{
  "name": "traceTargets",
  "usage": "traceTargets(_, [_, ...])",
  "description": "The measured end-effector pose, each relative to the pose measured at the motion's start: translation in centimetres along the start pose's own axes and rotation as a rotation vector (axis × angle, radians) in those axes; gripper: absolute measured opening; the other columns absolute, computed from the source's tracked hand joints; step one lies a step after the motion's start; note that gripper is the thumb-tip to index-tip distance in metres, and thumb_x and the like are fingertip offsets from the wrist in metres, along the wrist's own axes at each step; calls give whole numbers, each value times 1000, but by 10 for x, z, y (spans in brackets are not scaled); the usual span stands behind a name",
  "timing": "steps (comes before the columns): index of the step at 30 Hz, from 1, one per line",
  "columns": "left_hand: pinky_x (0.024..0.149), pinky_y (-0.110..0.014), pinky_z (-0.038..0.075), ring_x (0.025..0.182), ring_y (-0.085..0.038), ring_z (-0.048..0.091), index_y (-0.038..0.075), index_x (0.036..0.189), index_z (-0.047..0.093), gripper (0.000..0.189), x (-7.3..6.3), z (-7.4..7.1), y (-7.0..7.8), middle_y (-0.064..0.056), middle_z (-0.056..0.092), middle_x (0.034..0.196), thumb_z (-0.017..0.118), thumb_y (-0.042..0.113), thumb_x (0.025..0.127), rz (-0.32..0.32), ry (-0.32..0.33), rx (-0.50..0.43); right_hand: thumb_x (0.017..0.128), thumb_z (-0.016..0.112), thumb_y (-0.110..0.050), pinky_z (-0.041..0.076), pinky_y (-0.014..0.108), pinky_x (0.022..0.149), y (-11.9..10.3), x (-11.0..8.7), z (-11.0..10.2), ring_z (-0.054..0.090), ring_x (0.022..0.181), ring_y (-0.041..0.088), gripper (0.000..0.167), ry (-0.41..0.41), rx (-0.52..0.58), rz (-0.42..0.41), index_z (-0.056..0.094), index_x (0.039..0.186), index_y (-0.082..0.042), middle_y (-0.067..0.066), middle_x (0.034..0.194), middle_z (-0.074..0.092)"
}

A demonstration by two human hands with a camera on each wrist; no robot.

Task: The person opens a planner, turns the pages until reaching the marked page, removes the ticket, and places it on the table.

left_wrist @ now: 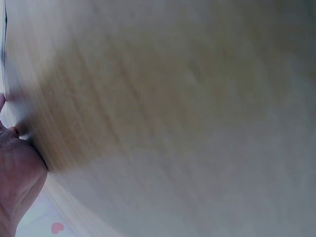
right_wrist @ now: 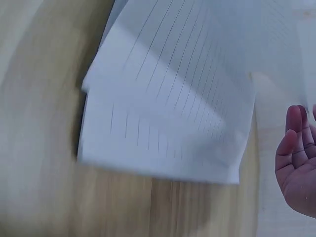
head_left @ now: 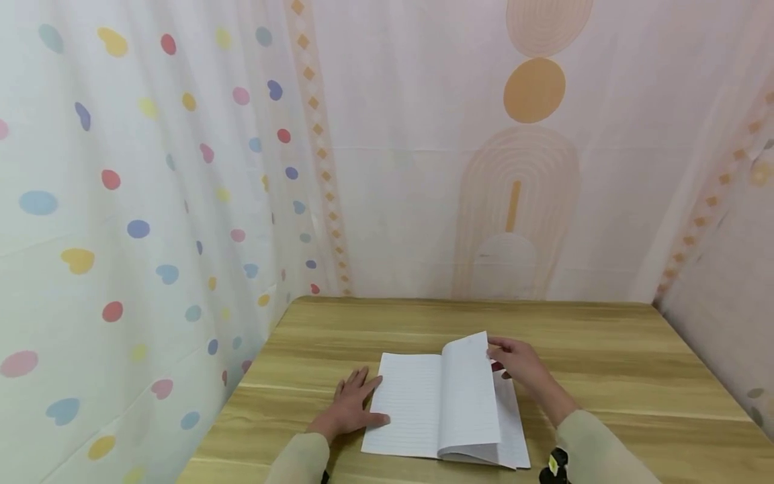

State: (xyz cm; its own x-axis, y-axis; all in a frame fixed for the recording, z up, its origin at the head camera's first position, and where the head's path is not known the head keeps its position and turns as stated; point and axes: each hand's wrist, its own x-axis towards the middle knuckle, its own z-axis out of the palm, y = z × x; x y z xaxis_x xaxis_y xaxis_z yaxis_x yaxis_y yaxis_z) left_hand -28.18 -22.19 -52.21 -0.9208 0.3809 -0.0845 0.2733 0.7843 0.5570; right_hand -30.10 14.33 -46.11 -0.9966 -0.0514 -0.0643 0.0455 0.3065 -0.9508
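Observation:
A notebook (head_left: 406, 403) with ruled white pages lies spread on the wooden table. One page (head_left: 468, 396) stands lifted and curved up from the middle fold. At its upper right corner my right hand (head_left: 521, 363) pinches the page edge between thumb and fingers. Ruled lines show on the pages (right_wrist: 163, 128) in the right wrist view, with the right hand (right_wrist: 301, 168) at the far right side. My left hand (head_left: 351, 410) rests with spread fingers at the notebook's left edge, thumb on the page. Only part of the left hand (left_wrist: 22, 173) shows in the left wrist view.
The wood-grain table (head_left: 605, 363) reaches back to a pale patterned curtain (head_left: 399, 168). Another curtain (head_left: 151, 269) with coloured dots and hearts hangs along the left side. A small black object with a yellow mark (head_left: 553, 464) sits at the right sleeve.

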Motion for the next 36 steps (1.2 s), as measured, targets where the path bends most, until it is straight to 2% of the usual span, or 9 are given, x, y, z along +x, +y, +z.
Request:
traceTargets(10, [113, -66, -2, 147, -49, 4, 5, 153, 37, 93, 1, 1, 0, -30, 12, 160, 71, 57, 84, 15, -3, -17, 100, 54, -7, 56, 31, 72, -7, -12, 28, 64, 81, 18, 40, 90, 213, -17, 53, 138, 4, 12, 100, 65])
traceTargets(15, [114, -65, 0, 147, -48, 5, 6, 152, 38, 89, 0, -1, 3, -29, 14, 160, 74, 51, 85, 0, -2, -18, 101, 53, -6, 57, 37, 77, -16, -20, 45, 67, 86, 20, 38, 82, 271, -67, 53, 137, 6, 16, 110, 67])
traceTargets(18, [114, -65, 1, 147, -47, 5, 6, 153, 37, 88, -1, -2, 3, -29, 14, 160, 74, 48, 85, -5, -2, -22, 102, 51, -7, 56, 43, 84, -15, -24, 58, 68, 96, 27, 37, 55, 239, -128, 54, 136, 8, 21, 118, 66])
traceTargets(22, [114, -65, 1, 147, -48, 6, 5, 152, 38, 87, -2, -3, 2, -29, 15, 160, 75, 46, 85, -5, 5, -33, 102, 54, -11, 49, 51, 95, -8, -30, 74, 63, 112, 36, 35, 17, -6, -282, 59, 132, 5, 21, 125, 65])
traceTargets(27, [114, -65, 0, 147, -48, 7, 3, 151, 38, 83, -2, -4, 3, -29, 16, 160, 72, 45, 88, -10, 21, -47, 96, 64, -29, 36, 63, 103, 7, -41, 95, 54, 124, 41, 43, -43, -591, -508, 63, 131, -4, 19, 130, 62])
traceTargets(30, [114, -65, 1, 147, -48, 9, -1, 149, 40, 65, 1, -3, 3, -30, 20, 158, 53, 41, 101, -23, 60, -77, 92, 66, -43, 26, 68, 107, 18, -46, 105, 44, 133, 42, 53, -110, -848, -560, 63, 133, -10, 21, 139, 54])
traceTargets(32, [114, -65, 1, 146, -48, 11, -5, 148, 40, 58, 4, -2, 3, -31, 24, 157, 37, 37, 108, -34, 97, -117, 89, 66, -49, 22, 68, 109, 24, -49, 108, 38, 138, 42, 58, -154, -919, -534, 62, 134, -13, 22, 144, 49])
traceTargets(34, [114, -66, 2, 145, -49, 14, -9, 146, 40, 59, 7, -2, 4, -32, 27, 155, 24, 35, 110, -42, 126, -139, 88, 67, -50, 19, 68, 110, 29, -51, 110, 34, 140, 43, 60, -182, -930, -496, 62, 135, -13, 22, 148, 46])
traceTargets(36, [114, -66, 2, 145, -49, 14, -10, 146, 38, 63, 8, -1, 5, -31, 27, 155, 26, 39, 109, -51, 130, -137, 88, 68, -50, 19, 68, 110, 31, -51, 111, 33, 141, 44, 61, -192, -918, -468, 62, 135, -12, 23, 149, 44])
